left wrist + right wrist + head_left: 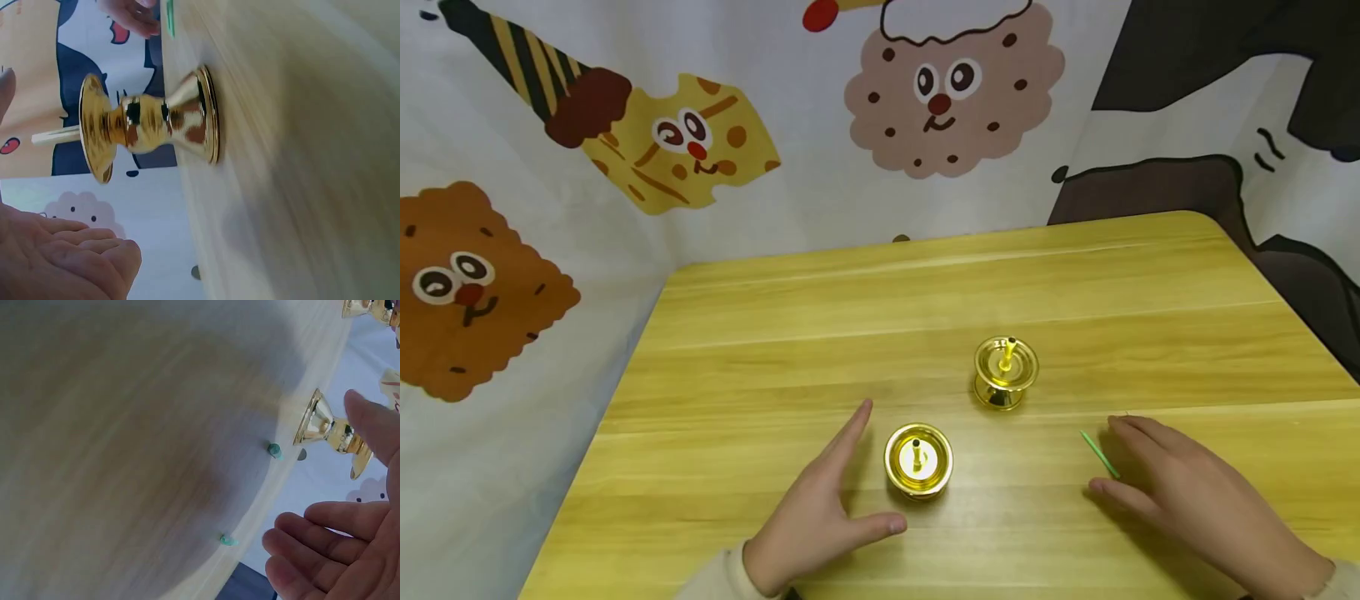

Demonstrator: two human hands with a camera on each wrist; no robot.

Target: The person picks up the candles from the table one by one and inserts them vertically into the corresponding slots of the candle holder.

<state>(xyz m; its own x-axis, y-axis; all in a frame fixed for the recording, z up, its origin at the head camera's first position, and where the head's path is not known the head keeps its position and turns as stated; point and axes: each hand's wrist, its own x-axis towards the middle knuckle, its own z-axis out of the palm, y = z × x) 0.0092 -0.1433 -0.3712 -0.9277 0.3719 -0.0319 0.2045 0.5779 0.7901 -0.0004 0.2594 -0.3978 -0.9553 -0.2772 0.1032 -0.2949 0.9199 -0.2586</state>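
Note:
Two small gold stands, goblet-shaped with a dish top and a short upright tube, are on the table. My left hand (820, 508) is beside the nearer stand (918, 463), its thumb and fingers spread apart on the stand's left without visibly gripping it. This stand also fills the middle of the left wrist view. Farther back and to the right is the second stand (1006, 372). My right hand (1187, 483), fingers loosely extended, hovers by a thin green stick (1100, 454). Two green pieces show in the right wrist view, one the lower piece (228, 540); their full length is hidden there.
The light wood table (760, 333) has its far edge against a white cloth (805, 183) printed with cartoon biscuits and cheese. Dark printed shapes cover the cloth at right.

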